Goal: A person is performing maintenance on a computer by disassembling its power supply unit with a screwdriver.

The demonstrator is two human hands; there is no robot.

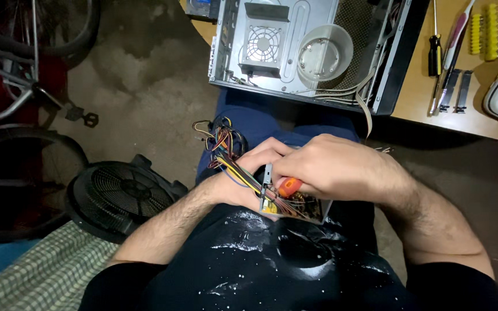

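The power supply box [295, 204] sits on my lap, just above the dark shirt, its metal case open toward me so that the small parts inside show. A thick bundle of coloured wires [226, 151] runs out of its left side and fans up over my blue trousers. My left hand [243, 178] is closed around the left end of the box, the fingers curled over the top edge with the wires passing under and beside them. My right hand [332, 167] is closed around a screwdriver with an orange handle [289, 186]; only the end of the handle shows beneath my fingers, pointing down into the box, and the tip is hidden.

Beyond my knees, on the edge of a wooden table [427, 109], lies an open computer case [295, 46], its side panel off, with a small fan grille and a round grey plastic duct inside. To the right of it on the table are a black-handled screwdriver [434, 55], a few slim tools and a yellow bit holder [485, 31]. On the concrete floor to my left stands a round black floor fan [125, 193], and past it a bicycle [24, 86]. A checked cloth [53, 270] lies at the lower left.
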